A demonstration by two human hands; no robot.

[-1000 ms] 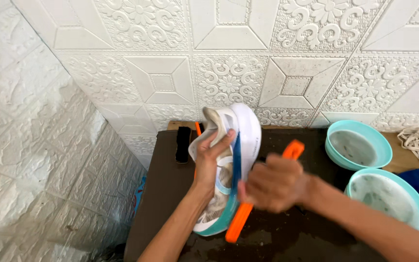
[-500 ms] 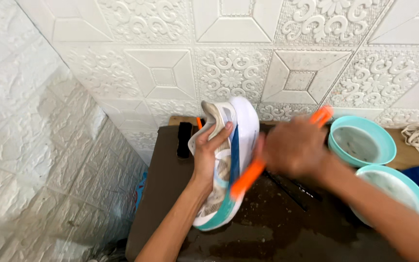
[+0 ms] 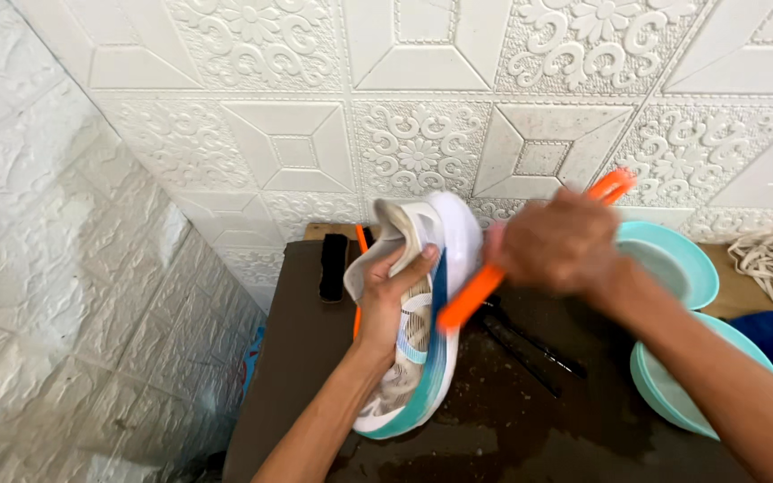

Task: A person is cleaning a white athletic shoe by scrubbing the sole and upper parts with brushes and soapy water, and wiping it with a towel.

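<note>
Dark wet table [image 3: 512,429]: two teal bowls [image 3: 673,259], contents unclear.

Two teal bowls [image 3: 673,259] are set at the wet tabletop's [image 3: 512,429] right edge, a black brush [image 3: 333,266] at its back-left corner.

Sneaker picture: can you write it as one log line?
left hand: holds white-and-teal sneaker upright | right hand: grips orange brush against sole edge | surface: wet dark table
</note>
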